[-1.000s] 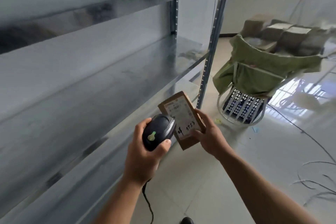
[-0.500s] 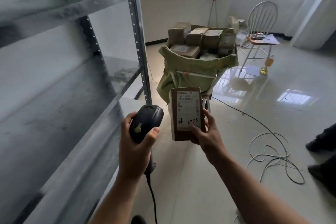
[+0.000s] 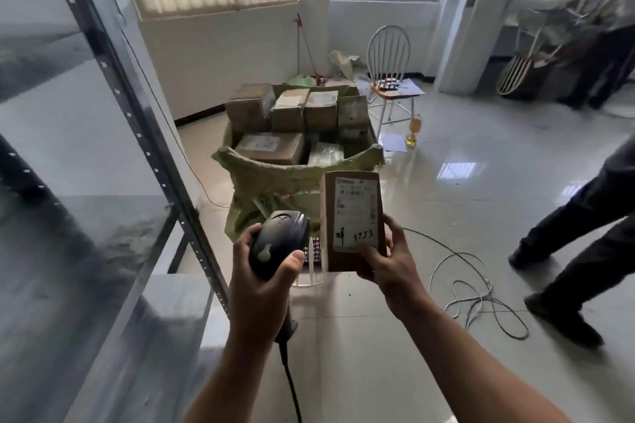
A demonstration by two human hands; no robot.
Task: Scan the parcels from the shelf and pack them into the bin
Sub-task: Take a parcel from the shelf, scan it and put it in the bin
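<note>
While the left hand [image 3: 264, 282] grips a black barcode scanner [image 3: 279, 244], the right hand [image 3: 385, 264] holds a labelled cardboard parcel [image 3: 352, 216] upright — just before the green-lined bin [image 3: 275, 172] of boxes.

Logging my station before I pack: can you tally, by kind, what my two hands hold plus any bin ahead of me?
black handheld barcode scanner, gripped by the left hand: 1
brown cardboard parcel with a white label, held by the right hand: 1
bin lined with a green woven sack, already holding boxes: 1
Total: 3
</note>
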